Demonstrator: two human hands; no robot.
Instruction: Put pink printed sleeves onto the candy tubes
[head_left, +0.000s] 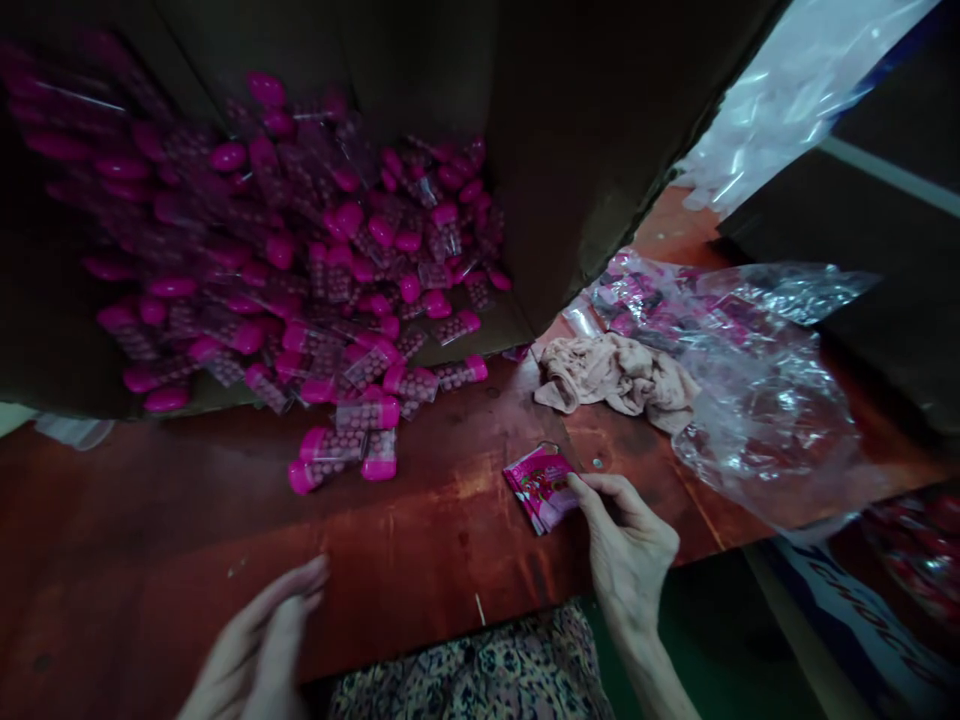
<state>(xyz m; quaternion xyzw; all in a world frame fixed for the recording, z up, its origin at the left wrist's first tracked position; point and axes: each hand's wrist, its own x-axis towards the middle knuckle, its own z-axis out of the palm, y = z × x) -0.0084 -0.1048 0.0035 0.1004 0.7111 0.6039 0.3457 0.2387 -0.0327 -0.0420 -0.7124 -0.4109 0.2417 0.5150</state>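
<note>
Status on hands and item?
Right hand: fingers pinching pink sachet. Left hand open, empty, above table. Nearby: pink-capped tubes, crumpled cloth.

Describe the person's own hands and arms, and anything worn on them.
The left hand and right hand are bare and slender, with no gloves, and no ring shows. The right forearm is bare too, with no sleeve or watch in view. Below the hands is a garment with a dark, multicoloured floral print.
</note>
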